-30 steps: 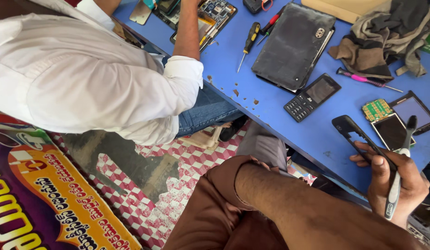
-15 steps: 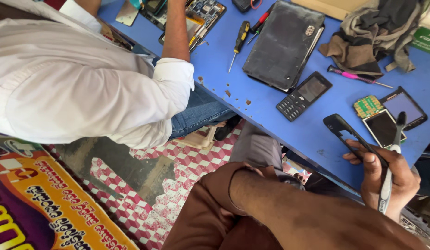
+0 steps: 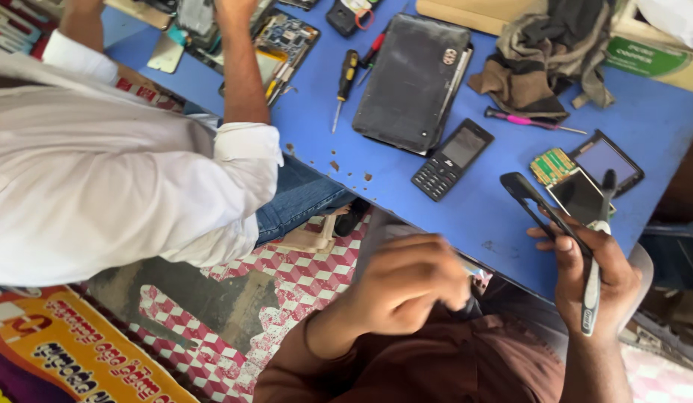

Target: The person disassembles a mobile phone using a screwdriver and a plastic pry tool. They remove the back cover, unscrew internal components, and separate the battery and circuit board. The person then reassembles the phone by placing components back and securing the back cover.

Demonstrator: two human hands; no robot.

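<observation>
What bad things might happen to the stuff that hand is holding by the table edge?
The right hand holds both a thin black phone frame and a toothbrush in one grip, beyond the edge of the blue table, so either might slip and fall to the floor. The loose circuit board and small screen close by could get knocked.

Bright even daylight, soft shadows, slight motion blur on near hand [image 3: 406,287]
</observation>
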